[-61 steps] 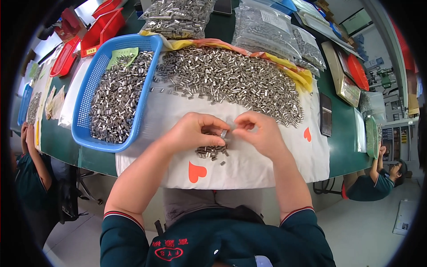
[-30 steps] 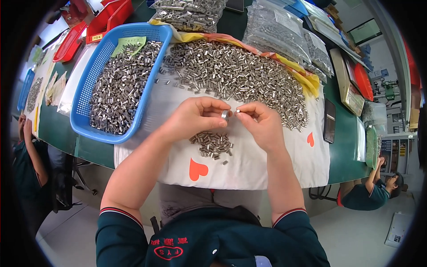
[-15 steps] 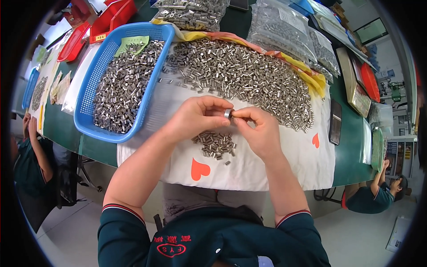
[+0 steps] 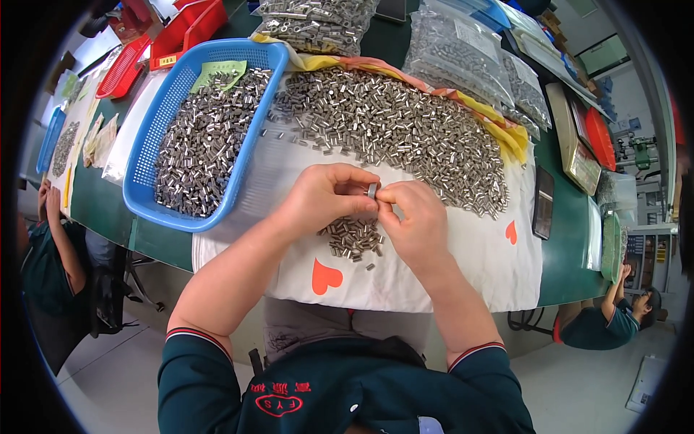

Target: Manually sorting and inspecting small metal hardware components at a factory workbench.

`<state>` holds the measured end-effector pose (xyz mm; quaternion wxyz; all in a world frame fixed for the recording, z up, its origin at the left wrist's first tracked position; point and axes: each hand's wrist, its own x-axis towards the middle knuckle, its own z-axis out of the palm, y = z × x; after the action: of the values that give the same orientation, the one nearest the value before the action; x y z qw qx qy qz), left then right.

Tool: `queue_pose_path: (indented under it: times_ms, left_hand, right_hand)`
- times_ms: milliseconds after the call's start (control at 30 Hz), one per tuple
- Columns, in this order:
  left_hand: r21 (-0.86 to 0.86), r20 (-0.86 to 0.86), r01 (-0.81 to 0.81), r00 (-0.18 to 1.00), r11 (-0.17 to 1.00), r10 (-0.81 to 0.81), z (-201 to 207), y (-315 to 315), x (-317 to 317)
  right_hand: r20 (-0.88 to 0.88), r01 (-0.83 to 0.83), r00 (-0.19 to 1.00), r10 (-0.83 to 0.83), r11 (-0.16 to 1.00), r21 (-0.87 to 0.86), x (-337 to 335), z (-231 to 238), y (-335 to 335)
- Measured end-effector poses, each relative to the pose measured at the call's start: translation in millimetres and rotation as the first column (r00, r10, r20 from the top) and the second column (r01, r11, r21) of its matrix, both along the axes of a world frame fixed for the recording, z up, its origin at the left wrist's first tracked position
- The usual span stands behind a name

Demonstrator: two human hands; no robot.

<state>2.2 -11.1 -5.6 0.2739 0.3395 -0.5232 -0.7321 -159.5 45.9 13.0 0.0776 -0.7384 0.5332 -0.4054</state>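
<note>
Near the middle of the white cloth my left hand (image 4: 318, 197) pinches a short silvery metal ring (image 4: 372, 190) between thumb and fingertips. My right hand (image 4: 418, 220) meets it from the other side, thumb and forefinger closed against the ring. Whatever sits between those right fingertips is too small and covered to make out. Below the hands lies a small pile of short metal cylinders (image 4: 353, 240), with one loose piece just in front. A large heap of similar cylinders (image 4: 405, 130) spreads beyond my hands.
To the left stands a blue perforated basket (image 4: 132, 173) full of dark metal cylinders. Bags of metal parts (image 4: 459, 54) lie behind a yellow-orange cloth edge (image 4: 517, 141). A dark phone (image 4: 543, 202) rests at the right. Red trays (image 4: 191, 29) sit far left; other people work at both sides.
The ring now shows narrower, turned between my fingers. Both hands have drawn slightly nearer to me, and my right fingers have shifted closer against the ring.
</note>
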Motion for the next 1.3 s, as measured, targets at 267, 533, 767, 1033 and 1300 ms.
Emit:
queue_pose_path:
  times_ms: [267,533,767,1033,1300]
  left_hand:
    - [-0.054,-0.024,0.090,0.996,0.994,-0.092,4,0,2]
    - [-0.073,0.114,0.343,0.936,0.936,-0.334,10,2,3]
    - [-0.119,0.103,0.266,0.961,0.956,-0.255,8,1,2]
    - [-0.051,-0.024,0.140,0.990,0.989,-0.141,2,-4,3]
    - [0.046,-0.099,0.082,0.992,0.996,-0.077,6,-3,1]
  right_hand:
    - [0.353,-0.149,0.935,-0.029,0.873,0.465,-19,13,-2]
    - [0.155,0.126,0.964,-0.218,0.882,0.454,-61,11,-10]
    - [-0.312,0.263,0.932,-0.182,0.934,0.243,-59,-1,-12]
    - [0.123,0.044,0.988,-0.097,0.925,0.377,-22,6,-3]
    - [0.299,-0.107,0.954,0.001,0.936,0.336,-12,6,0]
